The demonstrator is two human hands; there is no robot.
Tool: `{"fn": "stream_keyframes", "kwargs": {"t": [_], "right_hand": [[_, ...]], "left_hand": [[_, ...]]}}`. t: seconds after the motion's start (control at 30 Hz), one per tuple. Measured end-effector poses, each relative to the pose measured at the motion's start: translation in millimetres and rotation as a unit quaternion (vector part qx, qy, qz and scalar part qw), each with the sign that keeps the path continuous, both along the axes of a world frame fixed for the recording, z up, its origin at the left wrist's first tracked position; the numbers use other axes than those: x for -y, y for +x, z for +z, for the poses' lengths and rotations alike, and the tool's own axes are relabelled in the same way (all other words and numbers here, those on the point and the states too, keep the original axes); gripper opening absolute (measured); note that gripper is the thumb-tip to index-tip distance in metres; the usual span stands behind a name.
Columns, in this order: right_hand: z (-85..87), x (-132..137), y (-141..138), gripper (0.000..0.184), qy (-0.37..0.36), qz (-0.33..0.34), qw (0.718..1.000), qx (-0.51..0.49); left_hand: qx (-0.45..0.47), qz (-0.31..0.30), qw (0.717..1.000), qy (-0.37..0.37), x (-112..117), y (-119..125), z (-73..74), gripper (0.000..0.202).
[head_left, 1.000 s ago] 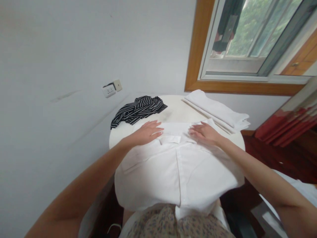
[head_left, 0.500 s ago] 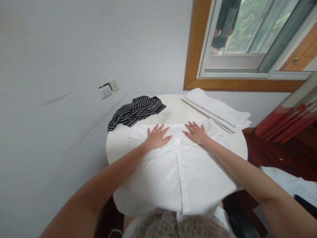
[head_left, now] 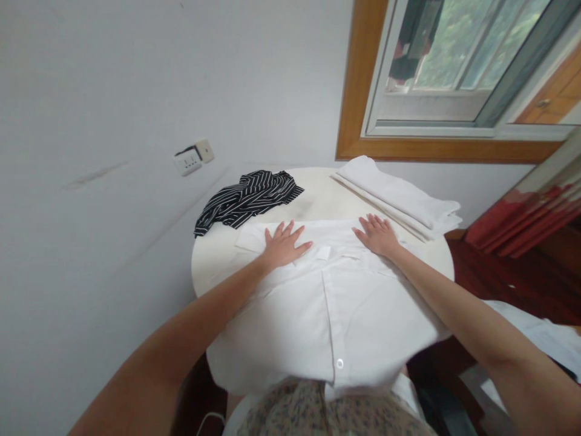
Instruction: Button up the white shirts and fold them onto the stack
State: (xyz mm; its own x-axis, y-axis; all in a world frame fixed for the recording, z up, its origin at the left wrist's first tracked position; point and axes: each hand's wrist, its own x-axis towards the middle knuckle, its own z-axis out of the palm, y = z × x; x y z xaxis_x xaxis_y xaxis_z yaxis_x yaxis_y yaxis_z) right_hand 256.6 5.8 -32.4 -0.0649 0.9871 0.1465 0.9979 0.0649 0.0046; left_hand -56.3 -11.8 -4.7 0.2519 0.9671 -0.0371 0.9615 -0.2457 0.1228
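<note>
A white button-front shirt [head_left: 290, 321] lies spread over the round table, its lower edge hanging over the side nearest me. On the upper left part of the cloth rests my left hand [head_left: 282, 245], flat with fingers apart. My right hand [head_left: 376, 235] presses flat on the upper right part, fingers stretched out. Neither hand grips anything. Down the middle of the shirt runs a seam, and a button shows near the front edge.
The white round table [head_left: 209, 266] stands against the wall. A crumpled black striped garment [head_left: 249, 200] lies at its back left, and a stack of folded white cloth [head_left: 394, 197] at its back right. More white cloth [head_left: 540, 336] is at the lower right, near a red curtain [head_left: 535, 218].
My right hand has slid outward to the right across the shirt and slightly away from me. My left hand stays in nearly the same place. A button now shows near the shirt's front edge.
</note>
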Motion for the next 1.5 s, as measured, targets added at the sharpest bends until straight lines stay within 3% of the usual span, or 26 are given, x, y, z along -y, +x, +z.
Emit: {"fn": "stream_keyframes", "kwargs": {"t": [0.3,0.5,0.63,0.7,0.83,0.93,1.07,1.17,1.23,1.4,1.5], "right_hand": [[0.4,-44.4,-9.2,0.076,-0.01,-0.009,1.0,-0.018],[2.7,-56.2,-9.8,0.075,-0.002,0.003,0.999,-0.035],[10.1,-51.4,-12.8,0.061,0.041,0.018,0.998,-0.049],[16.5,-46.3,-15.7,0.051,0.078,0.038,0.995,-0.058],[32.2,-32.6,-19.9,0.04,0.093,0.149,0.982,-0.074],[42.5,-17.6,-17.2,0.048,0.006,0.216,0.969,-0.118],[46.8,3.9,-9.3,0.058,-0.091,0.242,0.949,-0.18],[41.9,11.8,-8.2,0.055,-0.081,0.235,0.947,-0.204],[37.0,12.1,-10.9,0.051,-0.053,0.231,0.95,-0.205],[31.3,9.2,-18.3,0.042,-0.021,0.214,0.963,-0.164],[33.3,10.2,-15.5,0.042,-0.029,0.233,0.956,-0.174]], "left_hand": [[0.003,0.003,1.0,-0.01,-39.5,-5.5,5.6,0.081],[0.017,-0.001,1.0,0.015,-51.3,-8.2,1.4,0.078],[0.021,0.001,0.999,0.044,-50.1,-7.3,-1.0,0.075],[0.029,-0.003,0.995,0.096,-44.7,-5.9,-0.3,0.067],[0.036,-0.076,0.981,0.176,-30.0,-1.4,10.2,0.044],[0.022,-0.095,0.984,0.147,-24.1,-1.3,24.6,0.039],[0.051,-0.118,0.99,0.054,-22.8,-16.4,36.9,0.04],[0.078,-0.187,0.979,-0.012,-20.2,-33.5,32.6,0.057],[0.103,-0.202,0.974,-0.012,-17.9,-41.8,25.6,0.06],[0.148,-0.213,0.965,0.03,-18.9,-47.4,13.1,0.049],[0.167,-0.213,0.962,0.037,-22.8,-47.7,12.2,0.046]]}}
